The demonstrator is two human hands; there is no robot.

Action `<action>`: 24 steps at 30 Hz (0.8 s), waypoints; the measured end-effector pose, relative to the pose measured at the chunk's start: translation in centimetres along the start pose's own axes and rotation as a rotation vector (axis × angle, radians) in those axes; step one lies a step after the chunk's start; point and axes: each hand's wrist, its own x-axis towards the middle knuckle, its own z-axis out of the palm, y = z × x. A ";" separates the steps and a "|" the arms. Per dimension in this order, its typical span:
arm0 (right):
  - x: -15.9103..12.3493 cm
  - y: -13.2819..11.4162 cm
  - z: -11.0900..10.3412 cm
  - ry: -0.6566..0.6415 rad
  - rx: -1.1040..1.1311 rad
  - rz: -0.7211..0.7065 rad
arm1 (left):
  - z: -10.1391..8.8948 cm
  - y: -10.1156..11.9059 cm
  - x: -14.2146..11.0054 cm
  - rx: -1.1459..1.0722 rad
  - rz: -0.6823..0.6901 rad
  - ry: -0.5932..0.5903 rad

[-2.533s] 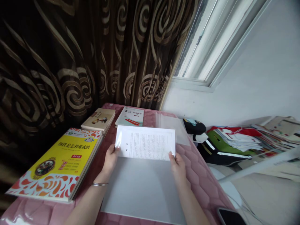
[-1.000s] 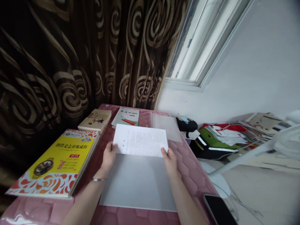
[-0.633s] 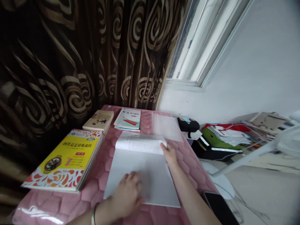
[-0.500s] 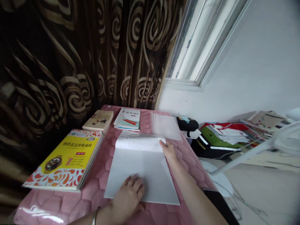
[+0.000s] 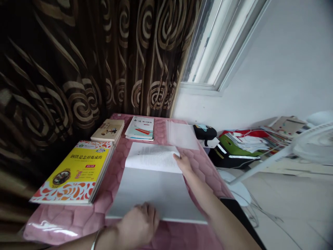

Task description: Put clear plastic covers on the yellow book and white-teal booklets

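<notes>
In the middle of the table lies a white booklet with a printed page (image 5: pixel 158 158) at its far end. A plain grey sheet or cover (image 5: pixel 158 189) extends from it toward me. My right hand (image 5: pixel 183 162) pinches the right edge of the printed page between thumb and fingers. At the near edge of the grey cover, my left hand (image 5: pixel 139 222) is closed, fingers curled over that edge and slightly blurred. A bracelet sits on my left wrist.
A yellow-covered book stack (image 5: pixel 75 170) and a beige book (image 5: pixel 109 130) stand left, with white booklets (image 5: pixel 140 127) behind. Clear plastic sheets (image 5: pixel 182 134) lie at the far right. A black pouch (image 5: pixel 205 132) sits by the table's edge; a white fan (image 5: pixel 283 152) stands right.
My left hand has gone from lying flat on the grey cover to curling closed at its near edge. More of the printed page shows. My right hand stays at the page's right edge.
</notes>
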 end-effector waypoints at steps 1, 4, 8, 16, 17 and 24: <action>-0.6 0.1 0.2 -0.027 0.002 0.019 | 0.4 0.6 -0.9 0.012 0.026 0.012; -2.2 0.3 0.7 -0.098 0.010 0.060 | 2.5 2.6 -3.1 0.056 0.072 0.016; -3.2 0.1 1.3 -0.125 0.023 0.072 | 3.7 3.4 -3.6 -0.116 0.016 -0.063; -3.4 -0.1 1.8 -0.085 0.044 0.075 | 6.0 -9.2 -0.2 -0.423 -1.056 0.537; -3.5 -0.1 1.8 -0.077 0.044 0.074 | 6.9 -10.8 0.3 -0.438 -1.183 0.582; -3.9 -0.8 1.5 -0.043 -0.002 0.060 | 9.8 -14.1 1.4 -0.726 -1.351 0.657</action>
